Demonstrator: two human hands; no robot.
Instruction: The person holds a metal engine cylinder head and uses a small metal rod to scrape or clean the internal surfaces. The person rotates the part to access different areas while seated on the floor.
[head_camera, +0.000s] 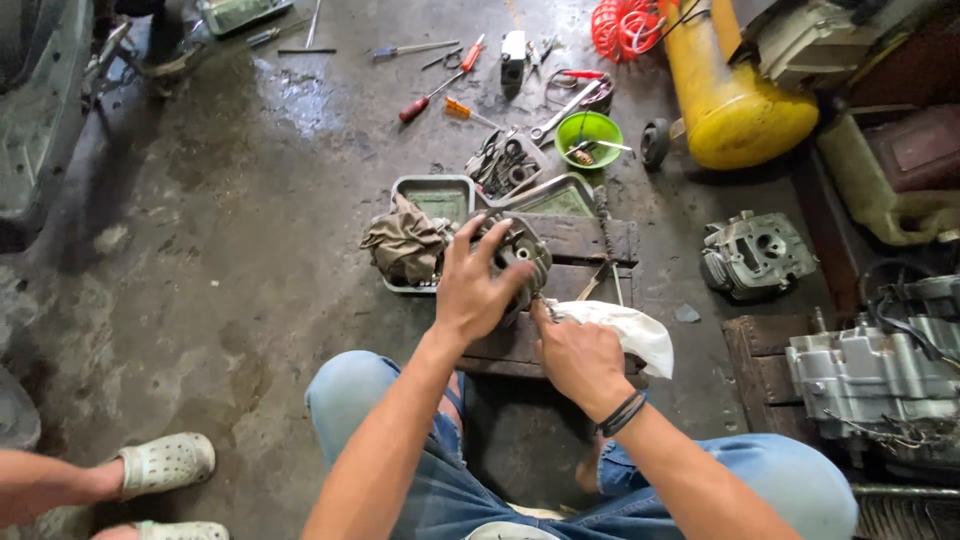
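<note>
Metal engine part (520, 250) gripped by the left hand (470, 290). Right hand (575, 355) clutches a white rag (635, 335), seemingly mid-wipe. Next needs steady holding.

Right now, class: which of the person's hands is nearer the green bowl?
Left. The left hand grips the engine part below the green bowl; the right hand sits lower, holding a white rag.

Stained, damp concrete floor (250, 200)
</note>
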